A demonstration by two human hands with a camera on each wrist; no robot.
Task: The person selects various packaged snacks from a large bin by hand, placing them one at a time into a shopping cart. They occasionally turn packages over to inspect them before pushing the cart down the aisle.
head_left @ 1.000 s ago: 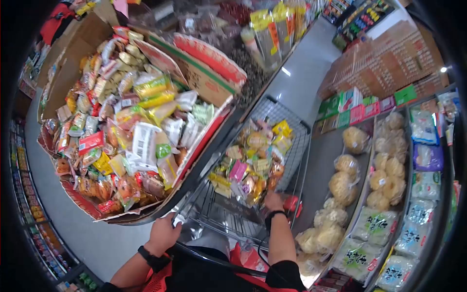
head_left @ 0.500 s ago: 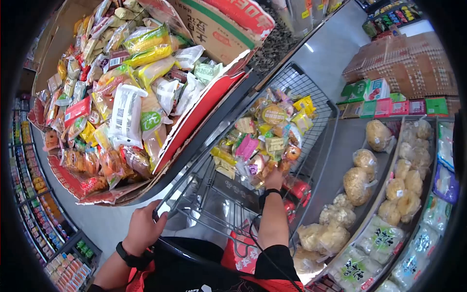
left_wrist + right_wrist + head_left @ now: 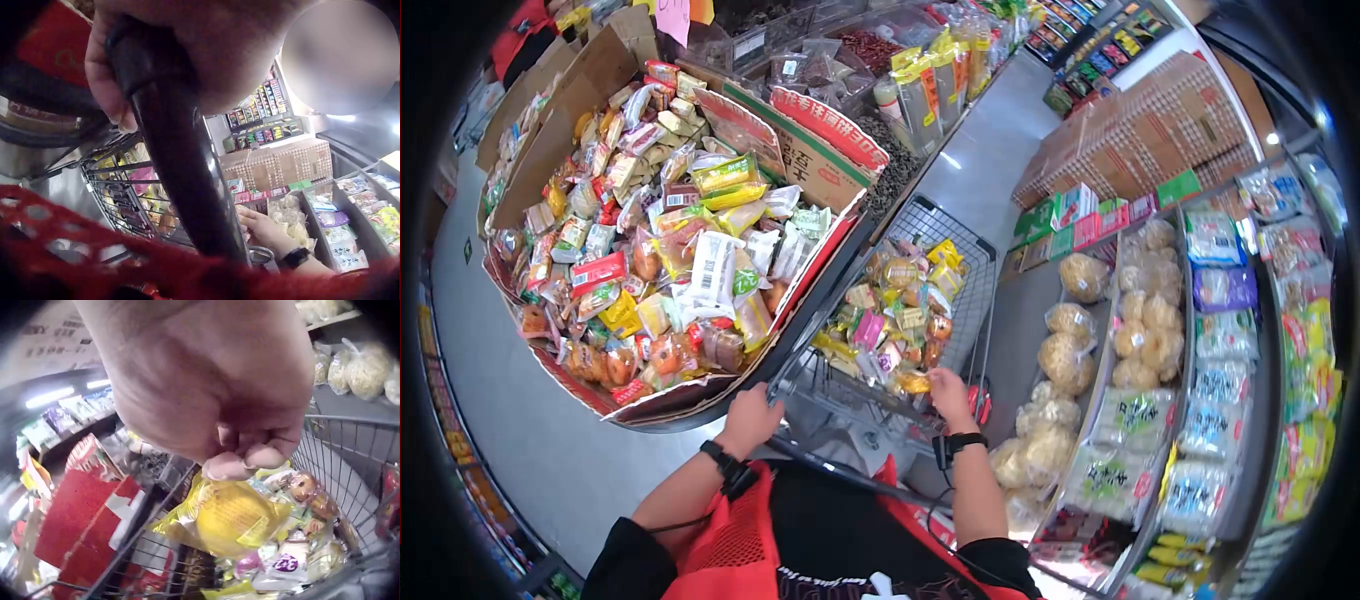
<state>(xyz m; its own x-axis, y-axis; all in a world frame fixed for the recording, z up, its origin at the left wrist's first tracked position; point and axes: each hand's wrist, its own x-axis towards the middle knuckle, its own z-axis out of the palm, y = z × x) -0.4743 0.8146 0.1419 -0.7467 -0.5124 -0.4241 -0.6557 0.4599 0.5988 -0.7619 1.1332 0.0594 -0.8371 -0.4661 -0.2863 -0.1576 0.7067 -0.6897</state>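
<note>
My left hand (image 3: 231,56) is wrapped around the black handle (image 3: 181,150) of a wire shopping cart (image 3: 966,335). Between its thumb and fingertips, my right hand (image 3: 948,393) pinches a round yellow pastry in a clear and yellow wrapper (image 3: 234,515), over the near end of the cart. Beneath and beyond it, small wrapped snacks (image 3: 910,318) are heaped in the basket, among them a pink packet (image 3: 868,329) and a white packet with purple print (image 3: 290,559). The right wrist view shows the fingertips at the wrapper's top edge.
Left of the cart stands a big cardboard box (image 3: 825,165) full of wrapped snacks. To the right, a shelf displays bagged round goods (image 3: 1065,362) and white packets (image 3: 1135,416). Stacked brown cartons (image 3: 1140,125) stand ahead beside the aisle floor (image 3: 990,150).
My right hand has come up from the near side of the heap, with the yellow-wrapped pastry now showing in its fingers. The left hand stays at the handle; the head view has shifted.
</note>
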